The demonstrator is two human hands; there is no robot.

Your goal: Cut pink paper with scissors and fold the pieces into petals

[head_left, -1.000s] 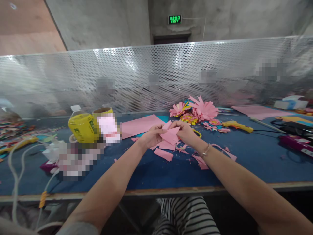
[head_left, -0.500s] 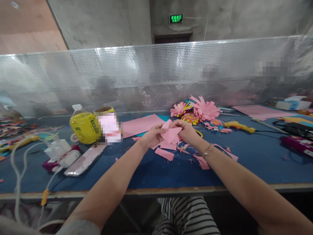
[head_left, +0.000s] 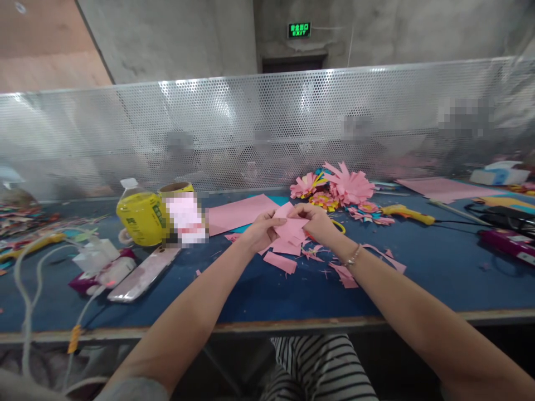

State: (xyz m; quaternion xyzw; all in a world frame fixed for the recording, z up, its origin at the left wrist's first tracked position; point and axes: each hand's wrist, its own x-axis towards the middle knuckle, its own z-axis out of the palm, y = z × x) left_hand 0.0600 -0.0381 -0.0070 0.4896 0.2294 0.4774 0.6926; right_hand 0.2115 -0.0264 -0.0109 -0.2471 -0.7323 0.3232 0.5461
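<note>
Between my two hands is a folded piece of pink paper (head_left: 291,227), held above the table. My left hand (head_left: 264,229) pinches its left side, thumb on top. My right hand (head_left: 314,220) grips the upper right edge with fingers closed. Below lie pink paper pieces (head_left: 281,262) and thin scraps (head_left: 313,253). A larger pink sheet (head_left: 238,213) lies behind my left hand, over a blue sheet. Beyond my right hand sit pink paper flowers (head_left: 349,184) with yellow and blue ones among them. A yellow loop, perhaps a scissors handle, shows partly behind my right hand.
On the left stand a yellow-labelled bottle (head_left: 142,214), a phone (head_left: 144,275) and a power strip with plugs (head_left: 98,264) and white cables. At right lie a yellow glue gun (head_left: 407,213), more pink sheets (head_left: 447,189) and a tissue pack (head_left: 499,174). A perforated metal screen (head_left: 234,133) closes the back.
The pink paper's lower flap has shifted between my fingers, its pointed front now flatter. Both hands stay in nearly the same place; the view has moved slightly.
</note>
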